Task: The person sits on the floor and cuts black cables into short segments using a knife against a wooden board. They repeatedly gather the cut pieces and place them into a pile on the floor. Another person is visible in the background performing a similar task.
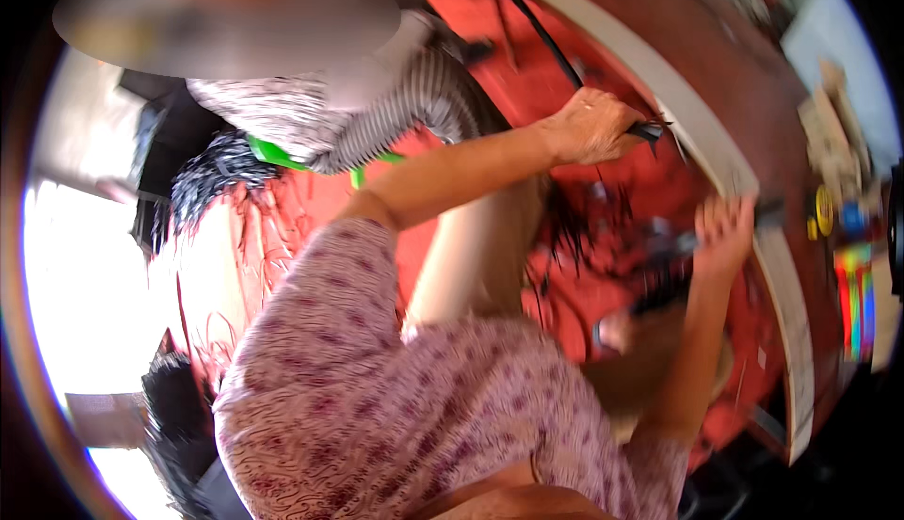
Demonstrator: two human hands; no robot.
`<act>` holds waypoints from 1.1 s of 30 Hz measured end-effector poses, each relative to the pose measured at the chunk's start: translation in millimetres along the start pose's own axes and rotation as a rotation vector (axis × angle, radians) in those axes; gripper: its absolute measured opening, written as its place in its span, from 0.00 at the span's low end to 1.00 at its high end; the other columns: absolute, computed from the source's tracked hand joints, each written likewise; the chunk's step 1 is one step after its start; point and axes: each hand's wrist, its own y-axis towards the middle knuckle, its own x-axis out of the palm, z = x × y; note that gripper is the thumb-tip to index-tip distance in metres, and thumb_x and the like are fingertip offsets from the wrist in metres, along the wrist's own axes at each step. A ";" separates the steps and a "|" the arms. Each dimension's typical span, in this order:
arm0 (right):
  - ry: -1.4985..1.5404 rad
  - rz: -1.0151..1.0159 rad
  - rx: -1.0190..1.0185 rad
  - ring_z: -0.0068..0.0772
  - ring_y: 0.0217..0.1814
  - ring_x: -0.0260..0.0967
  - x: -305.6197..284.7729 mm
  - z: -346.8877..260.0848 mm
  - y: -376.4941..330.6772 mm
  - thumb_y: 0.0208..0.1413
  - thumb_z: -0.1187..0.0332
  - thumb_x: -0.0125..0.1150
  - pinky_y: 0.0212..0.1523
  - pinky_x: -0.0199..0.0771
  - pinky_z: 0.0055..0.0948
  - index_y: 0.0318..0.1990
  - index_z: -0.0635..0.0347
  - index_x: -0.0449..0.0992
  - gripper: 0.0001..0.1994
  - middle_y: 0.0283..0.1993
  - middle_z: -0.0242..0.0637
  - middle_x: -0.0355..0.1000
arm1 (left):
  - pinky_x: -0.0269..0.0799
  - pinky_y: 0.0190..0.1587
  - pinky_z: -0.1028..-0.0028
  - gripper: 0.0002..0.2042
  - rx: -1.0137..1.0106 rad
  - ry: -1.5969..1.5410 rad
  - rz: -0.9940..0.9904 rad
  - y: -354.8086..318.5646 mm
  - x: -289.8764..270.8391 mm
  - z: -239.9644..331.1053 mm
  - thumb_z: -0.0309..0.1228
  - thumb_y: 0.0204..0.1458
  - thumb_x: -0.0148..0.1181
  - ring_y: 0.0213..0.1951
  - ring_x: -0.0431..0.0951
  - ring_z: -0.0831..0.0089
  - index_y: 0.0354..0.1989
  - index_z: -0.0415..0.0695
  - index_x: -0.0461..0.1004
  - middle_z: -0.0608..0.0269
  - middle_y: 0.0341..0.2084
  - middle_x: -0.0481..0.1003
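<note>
While your left hand [595, 127] clenches a black strip [549, 38], seemingly to steady it, your right hand [723, 238] curls its fingers by the pale board [703, 139], grasp too blurred to tell.

One left hand [593, 127] and one right hand [723, 233] make two, with two patterned sleeves [320, 313]. There is one long black strip [548, 38], one long pale plank [650, 68] and one other person [443, 96]. Two green patches [276, 153] and one yellow thing [823, 209] show. The black scraps [574, 224] are many, too blurred to count.
</note>
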 end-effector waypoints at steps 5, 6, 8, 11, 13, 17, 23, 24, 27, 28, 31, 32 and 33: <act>0.030 -0.122 -0.155 0.19 0.14 0.41 -41.5 -36.0 21.4 0.63 0.51 0.47 0.16 0.44 0.22 0.21 0.50 0.57 0.21 0.15 0.22 0.47 | 0.72 0.30 0.56 0.10 0.146 0.031 -0.244 14.3 100.6 73.7 0.39 0.46 0.56 0.27 0.78 0.52 0.30 0.47 0.78 0.51 0.21 0.76; 0.041 -0.070 -0.180 0.19 0.14 0.41 -44.0 -41.4 19.2 0.63 0.51 0.47 0.17 0.45 0.23 0.21 0.50 0.57 0.20 0.16 0.22 0.47 | 0.72 0.30 0.56 0.10 0.129 0.058 -0.254 23.9 115.2 77.9 0.39 0.46 0.57 0.27 0.78 0.52 0.30 0.47 0.78 0.51 0.21 0.76; 0.048 -0.007 -0.228 0.19 0.14 0.41 -57.3 -53.3 15.5 0.63 0.51 0.47 0.17 0.45 0.23 0.22 0.51 0.57 0.20 0.16 0.22 0.48 | 0.73 0.31 0.58 0.14 0.082 0.068 -0.232 48.5 135.8 78.9 0.42 0.48 0.55 0.29 0.80 0.55 0.25 0.44 0.79 0.50 0.24 0.78; 0.075 0.034 -0.261 0.19 0.15 0.41 -69.0 -60.3 9.2 0.63 0.52 0.47 0.18 0.45 0.23 0.22 0.51 0.57 0.20 0.16 0.23 0.47 | 0.74 0.31 0.58 0.14 -0.019 0.170 -0.116 75.6 157.9 71.5 0.42 0.49 0.54 0.29 0.80 0.57 0.26 0.44 0.79 0.52 0.24 0.78; 0.089 0.008 -0.257 0.19 0.14 0.41 -68.3 -62.3 5.2 0.63 0.52 0.47 0.17 0.45 0.23 0.22 0.51 0.57 0.20 0.16 0.23 0.47 | 0.74 0.30 0.59 0.15 0.011 0.247 0.065 85.7 169.1 61.2 0.43 0.51 0.53 0.26 0.80 0.56 0.26 0.44 0.78 0.52 0.21 0.78; 0.125 -0.019 -0.240 0.19 0.14 0.40 -69.8 -62.6 -1.9 0.62 0.51 0.48 0.16 0.43 0.23 0.22 0.50 0.56 0.20 0.15 0.22 0.46 | 0.75 0.27 0.60 0.13 -0.042 0.291 -0.050 92.4 184.1 64.2 0.38 0.50 0.53 0.27 0.81 0.59 0.24 0.45 0.79 0.52 0.23 0.78; 0.175 -0.074 -0.207 0.16 0.12 0.40 -76.8 -54.7 -3.1 0.63 0.51 0.49 0.13 0.42 0.21 0.22 0.49 0.56 0.20 0.15 0.22 0.47 | 0.74 0.29 0.58 0.12 -0.111 0.247 -0.077 89.7 189.7 67.1 0.38 0.49 0.54 0.29 0.81 0.57 0.26 0.45 0.80 0.50 0.24 0.78; 0.170 -0.066 -0.209 0.16 0.12 0.40 -74.2 -53.5 -6.4 0.63 0.51 0.49 0.13 0.42 0.21 0.22 0.49 0.56 0.20 0.15 0.22 0.47 | 0.74 0.29 0.59 0.11 -0.096 0.221 -0.059 89.3 190.6 70.0 0.37 0.48 0.54 0.28 0.81 0.57 0.25 0.46 0.80 0.51 0.23 0.78; 0.151 -0.047 -0.215 0.16 0.12 0.40 -67.6 -49.6 -13.2 0.63 0.52 0.49 0.13 0.42 0.20 0.22 0.49 0.57 0.19 0.15 0.21 0.47 | 0.74 0.28 0.61 0.09 -0.074 0.221 0.017 87.4 195.3 72.1 0.35 0.45 0.55 0.26 0.80 0.59 0.22 0.46 0.80 0.54 0.21 0.78; 0.151 -0.062 -0.212 0.16 0.12 0.41 -66.2 -46.9 -12.3 0.63 0.52 0.49 0.12 0.43 0.20 0.22 0.49 0.57 0.19 0.15 0.21 0.48 | 0.74 0.28 0.62 0.09 -0.057 0.225 0.039 87.0 195.9 69.3 0.35 0.45 0.55 0.25 0.80 0.59 0.22 0.46 0.80 0.55 0.21 0.78; 0.145 -0.089 -0.206 0.15 0.11 0.42 -65.5 -43.5 -9.4 0.63 0.52 0.48 0.12 0.45 0.19 0.22 0.49 0.57 0.19 0.15 0.21 0.49 | 0.74 0.27 0.63 0.09 -0.045 0.195 0.046 89.5 201.3 67.2 0.35 0.44 0.55 0.24 0.80 0.60 0.21 0.47 0.80 0.55 0.19 0.78; 0.143 -0.087 -0.203 0.15 0.11 0.42 -65.7 -42.1 -8.8 0.63 0.53 0.48 0.12 0.45 0.19 0.22 0.49 0.57 0.19 0.15 0.21 0.49 | 0.74 0.27 0.63 0.09 -0.044 0.181 0.037 89.9 198.7 69.3 0.36 0.44 0.55 0.24 0.80 0.61 0.21 0.47 0.79 0.55 0.19 0.78; 0.142 -0.087 -0.199 0.15 0.11 0.42 -65.5 -40.5 -8.4 0.63 0.53 0.48 0.12 0.45 0.19 0.22 0.49 0.57 0.19 0.15 0.21 0.49 | 0.74 0.27 0.64 0.09 -0.078 0.175 0.006 88.2 195.4 73.7 0.36 0.45 0.56 0.24 0.80 0.61 0.21 0.47 0.79 0.56 0.20 0.78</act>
